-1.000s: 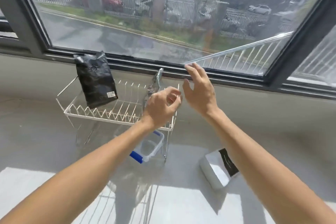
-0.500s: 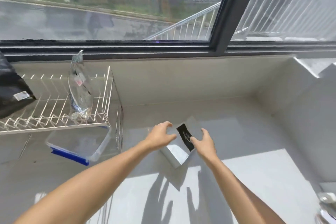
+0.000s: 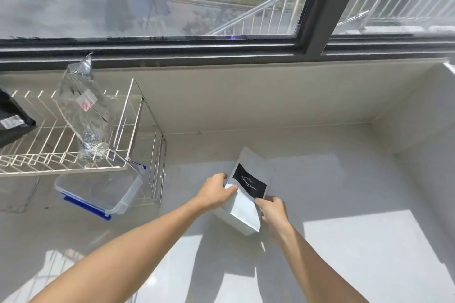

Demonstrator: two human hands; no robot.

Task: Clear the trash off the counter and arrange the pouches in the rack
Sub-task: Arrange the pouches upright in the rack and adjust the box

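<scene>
A white pouch [image 3: 242, 206] with a black label lies on the grey counter [image 3: 344, 192], its near end lifted. My left hand [image 3: 215, 190] grips its left edge and my right hand [image 3: 273, 210] grips its lower right corner. To the left stands a white wire rack [image 3: 61, 155]. A clear shiny pouch [image 3: 83, 110] stands tilted in the rack's right end. A black pouch [image 3: 12, 123] leans in the rack at the frame's left edge, mostly cut off.
A clear plastic container [image 3: 98, 192] with blue clips sits under the rack's right end. The window sill and dark window frame [image 3: 315, 19] run along the back. A low white wall [image 3: 423, 115] bounds the counter on the right.
Both hands left the rack, where the clear pouch now stands alone, moved down and right to the white pouch, and closed on its edges. My view swung right.
</scene>
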